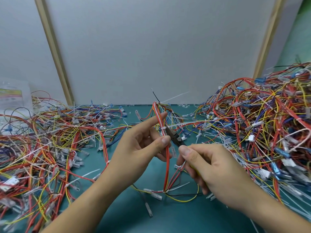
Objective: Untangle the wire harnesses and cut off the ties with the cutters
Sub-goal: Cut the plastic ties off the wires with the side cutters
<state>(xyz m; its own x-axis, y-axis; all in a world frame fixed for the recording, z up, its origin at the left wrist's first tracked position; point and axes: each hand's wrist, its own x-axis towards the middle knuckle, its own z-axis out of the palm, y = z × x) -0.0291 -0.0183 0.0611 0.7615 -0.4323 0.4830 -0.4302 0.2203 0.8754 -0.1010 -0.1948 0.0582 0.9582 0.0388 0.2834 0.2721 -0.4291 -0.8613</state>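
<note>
A wire harness (167, 158) of red, white and yellow wires stands upright at the centre, above the green table. My left hand (139, 148) pinches it between thumb and fingers, with the index finger stretched up along the wires. A white tie (162, 128) wraps the bundle just above my thumb. My right hand (213, 170) grips the yellow handles of the cutters (175, 137). Their dark jaws point up and left, with the tips at that white tie. Lower down, another white tie (165, 191) binds the same harness.
A tall tangled heap of harnesses (269, 125) fills the right side of the green table (168, 219). A flatter spread of wires (50, 140) covers the left. Cut tie pieces lie near the grey back wall (151, 47). A plastic bag (13, 98) sits far left.
</note>
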